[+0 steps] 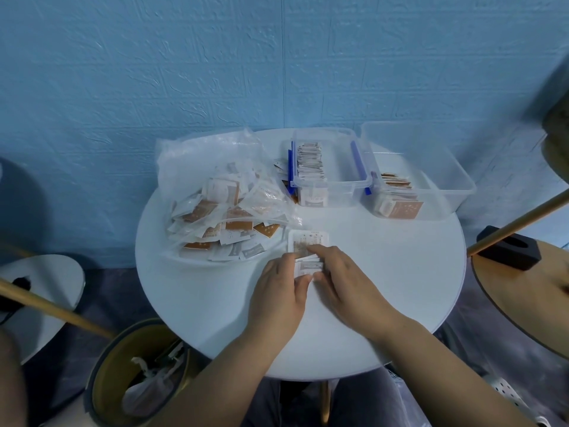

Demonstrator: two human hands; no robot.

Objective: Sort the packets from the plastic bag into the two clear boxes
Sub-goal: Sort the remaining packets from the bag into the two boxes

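A blue wall (pixel 277 57) is standing behind a round white table (pixel 385 288). On the floor off the table's near left edge, a dark bin (pixel 101 380) is holding crumpled rubbish.

At the far left edge the bag (pixel 197 167) is lying slumped. Its mouth is facing the middle of the table, and brown-and-white packets (pixel 221 217) are showing through the plastic and spilling toward the near side.

At the far right edge the right box (pixel 446 183) is sitting open, with a brown row (pixel 397 192) of packets standing on edge along its left wall. Just left of it is the left box (pixel 338 192), smaller and fitted with blue latches. It is holding a dense white row (pixel 309 163), also on edge.

Both hands are meeting at the middle of the table, nearer than the boxes and just right of the bag's mouth. The left hand (pixel 277 291) is closing its grip on the near left side of a small stack (pixel 308 241), with the thumb pressing on the near end. The right hand (pixel 341 278) is closing its grip too, its fingers curling over the stack from the right. The stack's far end is sticking out beyond the fingertips, printed face up. I cannot tell whether it is resting on the table or is lifted.

A few loose packets (pixel 280 167) are lying between the left box and the bag.
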